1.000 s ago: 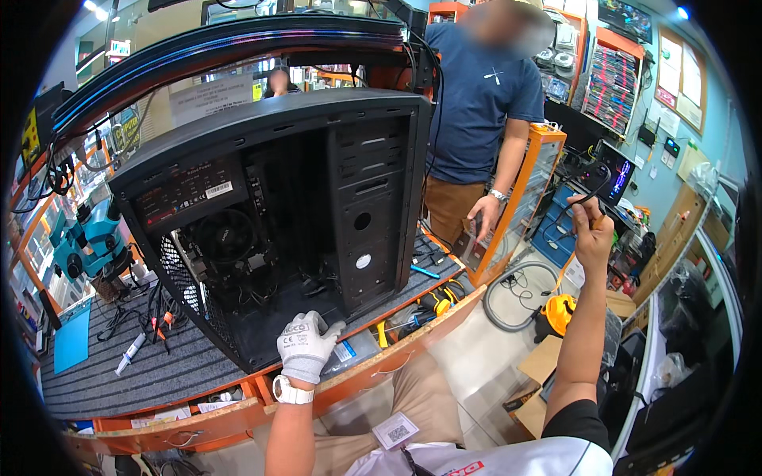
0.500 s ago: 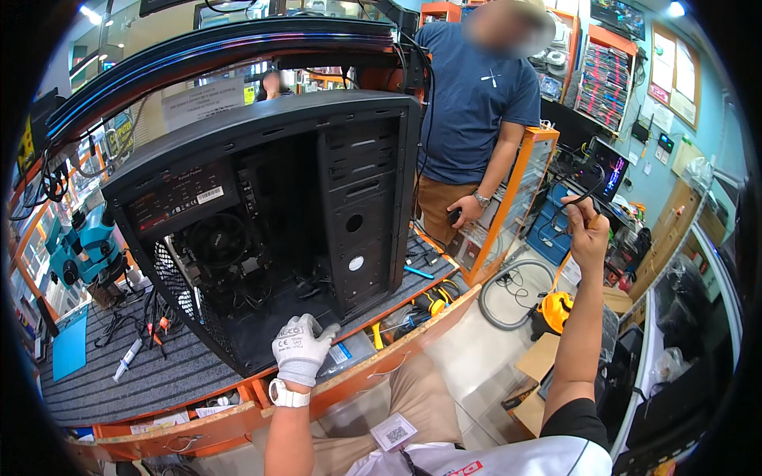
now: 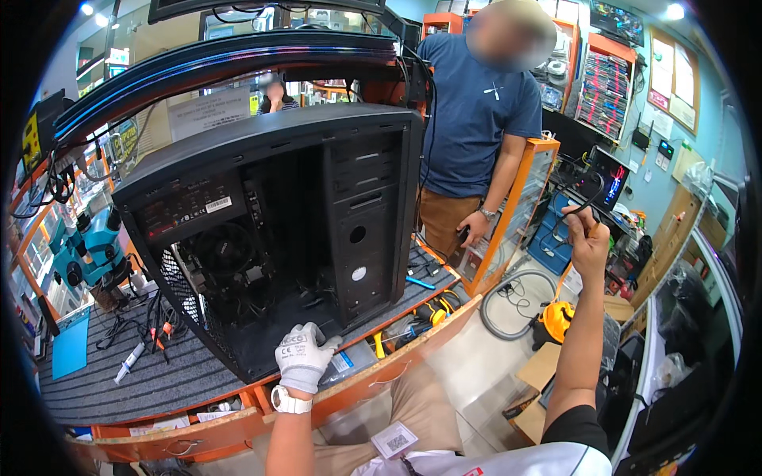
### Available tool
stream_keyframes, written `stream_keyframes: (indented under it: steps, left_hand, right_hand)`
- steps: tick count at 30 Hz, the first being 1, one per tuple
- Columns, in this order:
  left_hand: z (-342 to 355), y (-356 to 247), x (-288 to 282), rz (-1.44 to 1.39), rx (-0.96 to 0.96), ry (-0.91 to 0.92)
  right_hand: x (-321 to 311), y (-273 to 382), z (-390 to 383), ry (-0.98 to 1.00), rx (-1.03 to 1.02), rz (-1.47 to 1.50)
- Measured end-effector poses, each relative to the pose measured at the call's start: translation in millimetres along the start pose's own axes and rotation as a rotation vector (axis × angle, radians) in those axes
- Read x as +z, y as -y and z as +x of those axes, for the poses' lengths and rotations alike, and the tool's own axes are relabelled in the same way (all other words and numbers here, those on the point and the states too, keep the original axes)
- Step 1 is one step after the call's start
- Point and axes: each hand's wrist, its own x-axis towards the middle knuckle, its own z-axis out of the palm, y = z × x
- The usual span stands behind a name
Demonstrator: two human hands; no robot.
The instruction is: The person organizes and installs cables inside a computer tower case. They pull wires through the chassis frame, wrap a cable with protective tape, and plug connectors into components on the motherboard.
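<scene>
A black computer case [image 3: 373, 262] stands upright on the bench with its side panel off, showing a fan [image 3: 226, 247] and power supply [image 3: 186, 210] inside. My left hand [image 3: 303, 357], in a white glove, is at its lower near edge, fingers curled over the rim. My bare right hand [image 3: 589, 242] is raised far off to the right, fingers closed in a pinch on a thin black cable [image 3: 573, 209]. The cable's ends cannot be made out.
An open drawer [image 3: 389, 349] with tools juts out below the case. A syringe [image 3: 129, 363] and teal microscope [image 3: 91, 254] stand left on the ridged mat. Another person [image 3: 480, 119] stands behind the bench, beside an orange-framed cabinet [image 3: 508, 214]. A yellow-orange vacuum [image 3: 558, 317] is on the floor.
The view has tilted up slightly, so the case sits a little lower in it. Both my hands keep nearly the same places; the right fingers have shifted slightly around the cable.
</scene>
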Motion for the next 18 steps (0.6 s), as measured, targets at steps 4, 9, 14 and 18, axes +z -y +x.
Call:
stream_keyframes:
  steps: [4, 9, 14, 18]
  left_hand:
    - [-0.6, 2.1, 1.3, 0.004, -0.002, 0.008]
    - [-2.0, -0.8, -1.1, 0.013, -0.004, 0.002]
    - [-2.3, 1.3, 1.5, 0.006, 0.024, -0.016]
    - [-3.2, -0.8, 0.3, 0.012, 0.02, -0.021]
  right_hand:
    - [-0.1, 6.1, 1.8, 0.028, 0.004, 0.018]
    - [-1.4, 6.1, -0.6, 0.034, 0.042, 0.03]
    - [-0.6, 7.1, 0.7, 0.042, 0.02, 0.029]
    - [0.5, 9.3, 1.5, 0.057, 0.03, 0.051]
